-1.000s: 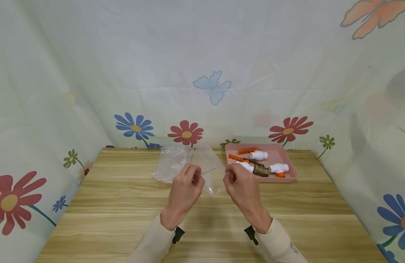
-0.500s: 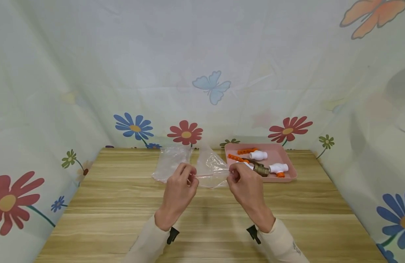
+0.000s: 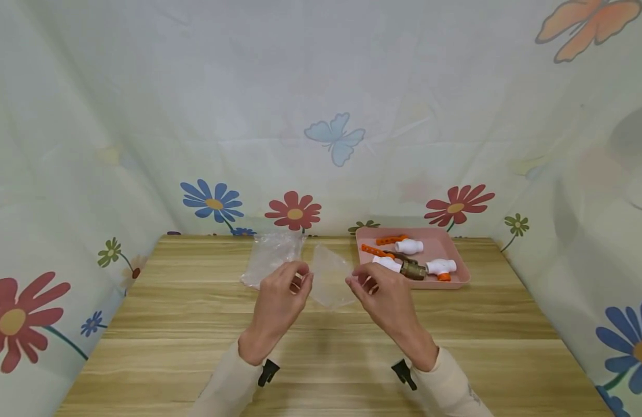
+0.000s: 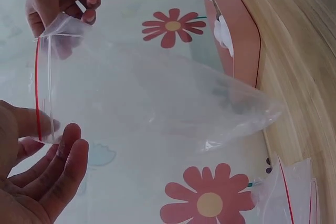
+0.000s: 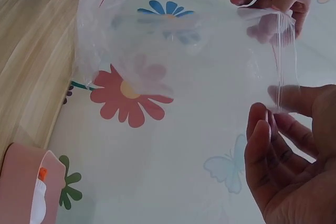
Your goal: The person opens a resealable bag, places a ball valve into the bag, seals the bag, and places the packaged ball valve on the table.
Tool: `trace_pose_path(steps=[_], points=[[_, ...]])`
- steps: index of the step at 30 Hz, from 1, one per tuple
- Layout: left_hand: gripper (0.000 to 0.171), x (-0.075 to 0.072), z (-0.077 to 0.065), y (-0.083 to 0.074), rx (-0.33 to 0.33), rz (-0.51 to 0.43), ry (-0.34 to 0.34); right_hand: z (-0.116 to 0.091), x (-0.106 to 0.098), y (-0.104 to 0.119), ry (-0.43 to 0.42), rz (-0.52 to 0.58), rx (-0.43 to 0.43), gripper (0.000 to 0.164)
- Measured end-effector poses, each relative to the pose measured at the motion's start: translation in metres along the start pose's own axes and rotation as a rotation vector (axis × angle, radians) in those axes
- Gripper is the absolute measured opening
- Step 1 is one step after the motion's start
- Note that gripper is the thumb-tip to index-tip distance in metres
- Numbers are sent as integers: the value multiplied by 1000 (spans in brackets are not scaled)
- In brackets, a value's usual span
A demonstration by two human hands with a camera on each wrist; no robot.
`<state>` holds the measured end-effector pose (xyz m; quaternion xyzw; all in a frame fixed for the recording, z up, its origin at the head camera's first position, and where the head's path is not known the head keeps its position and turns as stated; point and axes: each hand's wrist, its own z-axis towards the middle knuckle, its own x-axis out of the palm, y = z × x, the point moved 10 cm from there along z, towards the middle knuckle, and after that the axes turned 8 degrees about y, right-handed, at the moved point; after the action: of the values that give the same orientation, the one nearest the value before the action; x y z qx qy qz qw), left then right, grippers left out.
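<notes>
Between my hands hangs a clear zip-lock bag [image 3: 331,278], its mouth toward me and its bottom pointing away over the table. A red line and a zip seal run across the mouth in the left wrist view. My left hand [image 3: 276,301] pinches one end of this mouth between thumb and fingers. At the other end, my right hand [image 3: 391,298] pinches the film the same way, with the thumb showing through the plastic in the right wrist view. The bag's two layers look slightly parted, and nothing shows inside it.
More clear zip-lock bags [image 3: 274,255] lie flat on the wooden table [image 3: 195,313], beyond my left hand. A pink tray [image 3: 432,249] at the back right holds white valves [image 3: 409,247] with orange handles and a brass-coloured valve [image 3: 413,270]. A flowered cloth stands behind.
My left hand has moved a little left and toward me. The bag's mouth has turned, so the red line seen between my hands no longer shows in the head view.
</notes>
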<state>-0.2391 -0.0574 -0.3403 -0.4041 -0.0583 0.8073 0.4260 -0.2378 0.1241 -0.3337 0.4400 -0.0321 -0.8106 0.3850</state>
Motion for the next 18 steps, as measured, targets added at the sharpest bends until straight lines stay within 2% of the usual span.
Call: trace_pose_path(steps=[6,18], points=[[4,-4,-1,-3,46,0,-13,0,3,0,52,47,5,8],[6,-11,2,-6,15,-25,23,0,10,-1,153,168,37,6]])
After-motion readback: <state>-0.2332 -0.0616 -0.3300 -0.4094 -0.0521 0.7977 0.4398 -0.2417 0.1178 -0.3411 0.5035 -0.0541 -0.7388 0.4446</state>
